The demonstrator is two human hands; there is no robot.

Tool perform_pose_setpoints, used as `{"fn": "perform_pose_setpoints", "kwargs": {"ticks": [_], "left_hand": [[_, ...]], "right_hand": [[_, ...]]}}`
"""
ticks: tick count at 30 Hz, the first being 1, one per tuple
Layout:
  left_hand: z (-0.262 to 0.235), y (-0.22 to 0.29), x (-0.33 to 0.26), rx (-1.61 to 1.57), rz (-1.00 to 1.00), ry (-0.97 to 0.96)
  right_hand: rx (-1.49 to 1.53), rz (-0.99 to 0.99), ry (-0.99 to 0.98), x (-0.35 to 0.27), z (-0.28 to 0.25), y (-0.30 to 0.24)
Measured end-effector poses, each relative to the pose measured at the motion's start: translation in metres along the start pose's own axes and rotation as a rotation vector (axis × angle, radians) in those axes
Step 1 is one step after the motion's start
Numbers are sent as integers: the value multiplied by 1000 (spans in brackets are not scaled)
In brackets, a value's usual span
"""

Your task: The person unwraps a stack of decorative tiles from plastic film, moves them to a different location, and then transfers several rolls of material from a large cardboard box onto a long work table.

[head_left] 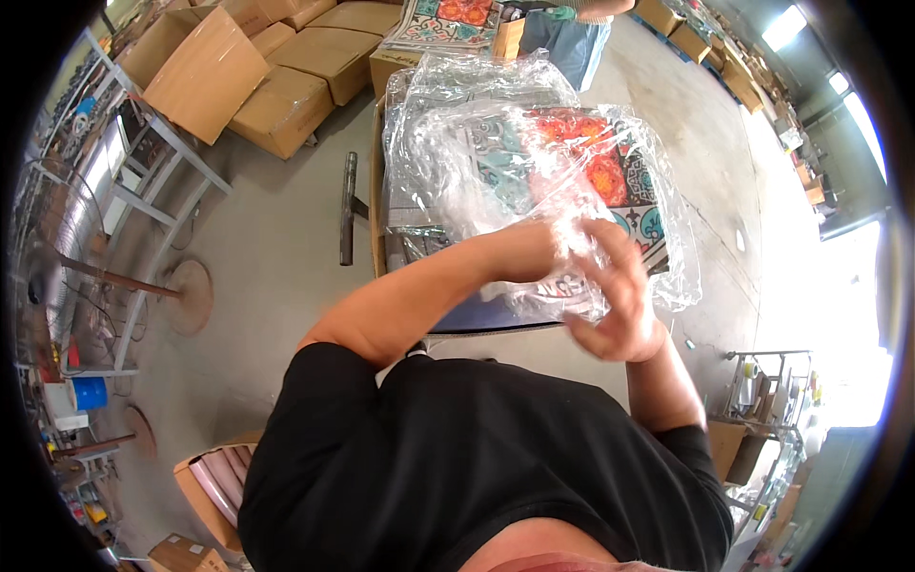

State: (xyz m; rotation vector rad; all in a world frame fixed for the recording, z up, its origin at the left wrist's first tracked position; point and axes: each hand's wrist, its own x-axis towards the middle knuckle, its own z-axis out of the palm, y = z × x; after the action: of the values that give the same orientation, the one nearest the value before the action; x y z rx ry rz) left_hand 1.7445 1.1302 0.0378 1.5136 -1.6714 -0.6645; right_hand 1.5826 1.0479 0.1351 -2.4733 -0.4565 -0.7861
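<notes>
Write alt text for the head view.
A person's left hand and spread right hand, both blurred, are at crumpled clear plastic lying over a red-and-teal patterned panel. Beyond are cardboard boxes and another person, partly in view.

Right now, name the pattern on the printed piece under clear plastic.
The printed piece shows red-orange flowers and teal motifs, best in the head view.
</notes>
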Motion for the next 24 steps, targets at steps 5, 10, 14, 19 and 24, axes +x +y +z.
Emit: {"fn": "perform_pose_setpoints", "kwargs": {"ticks": [5,10,14,19,24], "left_hand": [[-15,20,-25,-1066,24,-133],[31,-66,-36,-1450,-446,-252],[-8,-138,-63,-124,-1056,198],[-112,-147,-53,-969,-321,1289],[-7,-191,-45,-321,-474,366]], "right_hand": [[-267,-226,-209,70,-7,-5],[-609,18,-863,38,7,54],[-708,136,-985,34,14,49],[-566,22,-757,23,31,36],[-584,14,-789,17,59,47]]}}
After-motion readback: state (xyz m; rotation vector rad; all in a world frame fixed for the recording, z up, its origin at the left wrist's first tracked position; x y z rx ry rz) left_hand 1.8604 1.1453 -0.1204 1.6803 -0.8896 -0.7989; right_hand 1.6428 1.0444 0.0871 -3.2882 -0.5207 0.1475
